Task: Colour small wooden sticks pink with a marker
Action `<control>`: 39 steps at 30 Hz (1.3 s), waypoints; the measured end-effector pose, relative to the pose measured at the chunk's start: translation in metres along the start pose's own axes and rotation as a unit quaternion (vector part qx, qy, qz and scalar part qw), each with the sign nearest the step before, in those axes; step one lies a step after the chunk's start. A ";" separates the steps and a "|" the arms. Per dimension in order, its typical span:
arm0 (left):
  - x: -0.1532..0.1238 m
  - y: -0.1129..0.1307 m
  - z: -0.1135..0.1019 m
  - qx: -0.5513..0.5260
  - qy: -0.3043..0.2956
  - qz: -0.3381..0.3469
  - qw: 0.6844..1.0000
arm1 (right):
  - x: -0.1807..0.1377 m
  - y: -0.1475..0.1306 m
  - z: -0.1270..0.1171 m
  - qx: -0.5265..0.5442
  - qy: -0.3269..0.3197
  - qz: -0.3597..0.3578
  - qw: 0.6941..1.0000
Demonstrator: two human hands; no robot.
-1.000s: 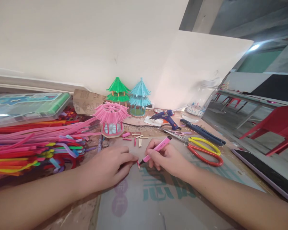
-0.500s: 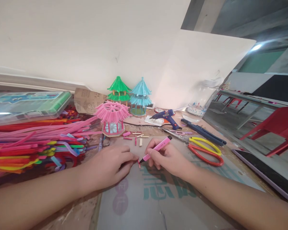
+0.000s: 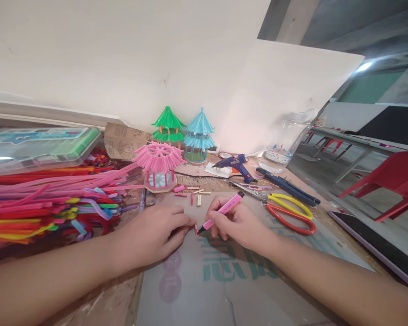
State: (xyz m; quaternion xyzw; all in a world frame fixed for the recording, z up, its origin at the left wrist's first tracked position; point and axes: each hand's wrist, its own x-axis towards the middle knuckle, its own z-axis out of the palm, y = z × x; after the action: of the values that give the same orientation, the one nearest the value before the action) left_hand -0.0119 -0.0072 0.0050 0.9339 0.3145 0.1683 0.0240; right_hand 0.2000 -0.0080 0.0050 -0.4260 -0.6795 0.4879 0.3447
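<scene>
Stick [image 3: 196, 230] rests on the grey sheet [image 3: 193, 294], one end pinched by the left hand [image 3: 159, 233], likely so it won't roll while the right hand [image 3: 233, 222], gripping a pink marker [image 3: 225, 208], holds the tip against it.

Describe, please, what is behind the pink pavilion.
Behind it stand a green pavilion and, rightward, a blue pavilion. The pink roof hides the green one's base.

Three mini pavilions [image 3: 159, 158] [image 3: 168, 123] [image 3: 200, 131] can be counted by the desk's [image 3: 122, 290] back edge. Just one glue gun [image 3: 238, 166], one pair of scissors [image 3: 268, 198], one pink marker [image 3: 227, 207] can be spotted, plus one dark-screened gadget [image 3: 377, 244], right edge.
</scene>
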 end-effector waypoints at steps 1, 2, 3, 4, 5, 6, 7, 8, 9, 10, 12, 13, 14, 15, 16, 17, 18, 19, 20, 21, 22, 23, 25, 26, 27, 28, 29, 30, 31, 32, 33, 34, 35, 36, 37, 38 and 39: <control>0.000 0.000 0.000 0.000 -0.001 -0.001 1.000 | 0.000 0.000 0.000 -0.003 0.012 -0.002 1.000; 0.000 0.000 0.000 0.001 -0.001 -0.001 1.000 | 0.001 0.000 0.000 -0.007 0.024 -0.003 1.000; 0.000 0.000 0.000 0.001 -0.001 -0.001 1.000 | 0.001 0.000 0.001 -0.010 0.034 -0.002 0.999; 0.000 0.000 0.000 0.001 -0.002 -0.001 1.000 | 0.001 0.000 0.001 -0.012 0.039 -0.001 0.999; 0.000 0.000 -0.001 0.001 -0.004 -0.001 1.000 | 0.002 0.000 0.001 -0.012 0.041 0.000 0.999; 0.000 0.000 -0.001 0.000 -0.005 -0.001 1.000 | 0.002 0.000 0.001 -0.012 0.039 0.001 0.999; 0.000 0.000 -0.001 0.000 -0.006 -0.001 1.000 | 0.002 0.000 0.001 -0.010 0.037 0.000 0.999; 0.000 0.000 -0.001 0.000 -0.007 -0.001 1.000 | 0.002 0.000 0.001 -0.008 0.034 -0.002 0.999; 0.000 0.000 -0.001 -0.001 -0.006 0.000 1.000 | 0.003 0.000 0.002 -0.006 0.033 -0.004 0.999; 0.000 0.001 -0.001 -0.002 -0.005 0.000 1.000 | 0.003 0.000 0.001 -0.006 0.031 -0.004 0.999; 0.000 0.001 -0.001 -0.001 -0.005 0.000 1.000 | 0.002 -0.001 0.001 -0.005 0.026 -0.001 1.000; 0.000 0.001 -0.001 0.000 -0.005 -0.001 1.000 | 0.002 -0.001 0.001 -0.006 0.022 0.003 1.000; 0.000 0.001 -0.001 0.000 -0.006 -0.003 1.000 | 0.002 -0.001 0.001 -0.005 0.016 0.008 1.000; -0.001 0.001 -0.001 0.000 -0.006 -0.005 1.000 | 0.001 -0.002 0.000 -0.004 0.011 0.012 1.000; -0.001 0.001 -0.001 -0.001 -0.006 -0.006 1.000 | 0.001 -0.002 0.000 -0.004 0.006 0.017 1.000; -0.001 0.002 -0.001 -0.002 -0.005 -0.007 1.000 | 0.000 -0.002 0.000 -0.003 0.002 0.019 1.000; -0.001 0.002 -0.001 -0.002 -0.005 -0.008 1.000 | 0.000 -0.002 0.000 -0.002 -0.001 0.020 1.000; 0.000 0.002 -0.002 -0.001 -0.006 -0.008 1.000 | 0.000 -0.002 0.000 -0.001 0.001 0.018 1.000; 0.000 0.001 -0.002 0.001 -0.006 -0.008 1.000 | 0.000 -0.002 0.000 0.000 0.004 0.015 1.000; 0.000 0.001 -0.002 0.002 -0.006 -0.008 1.000 | 0.001 -0.001 0.000 0.000 0.009 0.011 1.000; 0.000 0.001 -0.002 0.001 -0.005 -0.008 1.000 | 0.001 -0.001 0.001 -0.001 0.016 0.006 1.000; 0.000 0.001 -0.002 -0.002 -0.003 -0.007 1.000 | 0.002 0.000 0.001 -0.002 0.021 0.002 1.000; 0.001 0.001 -0.002 -0.008 -0.002 -0.006 1.000 | 0.003 0.001 0.002 -0.005 0.024 -0.003 1.000; 0.001 0.001 -0.002 -0.010 -0.003 -0.007 1.000 | 0.003 0.001 0.002 -0.005 0.023 -0.003 1.000; 0.001 0.001 -0.002 -0.011 -0.004 -0.007 1.000 | 0.003 0.001 0.002 -0.005 0.022 -0.003 1.000; 0.001 0.001 -0.002 -0.010 -0.006 -0.006 1.000 | 0.003 0.000 0.002 -0.004 0.020 -0.002 1.000; 0.001 0.001 -0.002 -0.009 -0.006 -0.005 1.000 | 0.002 0.000 0.002 -0.004 0.017 -0.001 1.000; 0.001 0.001 -0.002 -0.008 -0.007 -0.004 1.000 | 0.002 -0.001 0.002 -0.003 0.013 0.001 1.000; 0.000 0.001 -0.002 -0.008 -0.007 -0.003 1.000 | 0.001 -0.002 0.001 -0.002 0.008 0.005 1.000; 0.000 0.001 -0.002 -0.009 -0.007 -0.002 1.000 | 0.001 -0.003 0.001 -0.001 0.002 0.009 1.000; 0.000 0.001 -0.002 -0.009 -0.005 -0.004 1.000 | 0.000 -0.003 0.000 0.000 -0.004 0.013 1.000; 0.000 0.001 -0.002 -0.010 -0.004 -0.005 1.000 | 0.000 -0.004 0.000 0.001 -0.008 0.017 1.000; 0.001 0.001 -0.002 -0.010 -0.003 -0.006 1.000 | -0.001 -0.004 0.000 0.001 -0.010 0.019 1.000; 0.001 0.001 -0.002 -0.012 -0.002 -0.007 1.000 | -0.001 -0.004 0.000 0.002 -0.009 0.020 1.000; 0.001 0.001 -0.001 -0.013 -0.002 -0.007 1.000 | 0.000 -0.003 0.000 0.002 -0.005 0.018 1.000; 0.001 0.001 -0.001 -0.014 -0.003 -0.008 1.000 | 0.000 -0.003 0.000 0.001 0.002 0.014 1.000; 0.001 0.001 -0.001 -0.015 -0.004 -0.008 1.000 | 0.001 -0.002 0.001 0.002 0.010 0.010 1.000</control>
State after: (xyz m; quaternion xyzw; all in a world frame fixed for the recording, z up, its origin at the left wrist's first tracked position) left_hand -0.0114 -0.0074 0.0067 0.9315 0.3193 0.1692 0.0411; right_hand 0.1984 -0.0075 0.0064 -0.4369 -0.6711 0.4879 0.3475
